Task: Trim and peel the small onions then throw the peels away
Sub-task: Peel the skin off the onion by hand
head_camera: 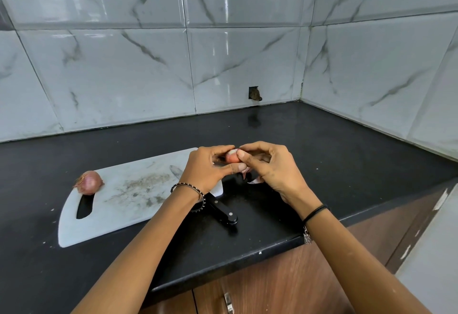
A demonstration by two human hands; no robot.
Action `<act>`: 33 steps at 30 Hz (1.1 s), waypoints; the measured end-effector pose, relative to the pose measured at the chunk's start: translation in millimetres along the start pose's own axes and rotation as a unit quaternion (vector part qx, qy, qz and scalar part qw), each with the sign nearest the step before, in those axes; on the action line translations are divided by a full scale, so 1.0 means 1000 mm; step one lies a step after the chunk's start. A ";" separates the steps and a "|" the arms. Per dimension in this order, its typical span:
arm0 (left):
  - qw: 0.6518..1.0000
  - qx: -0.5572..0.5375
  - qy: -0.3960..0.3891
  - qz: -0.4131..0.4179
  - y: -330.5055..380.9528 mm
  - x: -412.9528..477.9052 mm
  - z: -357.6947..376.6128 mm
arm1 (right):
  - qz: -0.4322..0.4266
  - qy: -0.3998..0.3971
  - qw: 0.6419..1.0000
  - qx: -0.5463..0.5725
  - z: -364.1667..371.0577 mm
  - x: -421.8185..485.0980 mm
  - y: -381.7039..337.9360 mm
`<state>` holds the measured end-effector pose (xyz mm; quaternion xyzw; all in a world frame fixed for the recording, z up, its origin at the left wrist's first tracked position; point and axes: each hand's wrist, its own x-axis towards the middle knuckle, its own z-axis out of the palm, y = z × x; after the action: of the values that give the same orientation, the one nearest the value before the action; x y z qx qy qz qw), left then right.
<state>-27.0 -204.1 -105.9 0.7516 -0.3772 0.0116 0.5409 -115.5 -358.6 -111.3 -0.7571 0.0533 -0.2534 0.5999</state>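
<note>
Peeling above the surface [334, 165], so skins drop clear.
The board [119, 204] at nine o'clock keeps the knife [223, 212] parked within reach; your left hand [208, 170] pinches the onion [231, 157] steady, your right hand [269, 165] pinches its skin; the second onion [89, 182] waits at ten; a peel [255, 181] lies beneath.

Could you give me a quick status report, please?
Left hand, right hand both grip one small onion, skin partly off. Second onion unpeeled on cutting board. Knife lies under left wrist, nothing in the way.
</note>
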 end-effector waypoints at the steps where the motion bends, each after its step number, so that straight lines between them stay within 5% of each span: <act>1: 1.000 -0.015 -0.007 -0.005 0.001 0.000 0.000 | 0.000 0.003 1.000 0.011 0.000 0.000 0.000; 15: 0.984 -0.157 -0.020 -0.080 -0.002 0.004 -0.004 | -0.011 0.133 0.991 0.017 -0.008 0.007 0.008; 20: 0.982 -0.169 -0.010 -0.083 -0.003 0.005 -0.002 | -0.045 0.098 0.990 -0.096 -0.001 0.002 0.002; 25: 0.996 -0.077 0.028 -0.035 -0.005 0.007 0.004 | -0.032 0.013 0.999 -0.013 0.004 -0.005 -0.011; 33: 0.998 -0.054 0.042 0.007 -0.005 0.006 0.002 | -0.003 0.021 1.000 0.003 0.005 0.002 -0.002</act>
<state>-20.3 -208.6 -107.8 0.7178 -0.3597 0.0264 0.5955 -111.6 -354.4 -109.0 -0.7500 0.0628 -0.2710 0.6001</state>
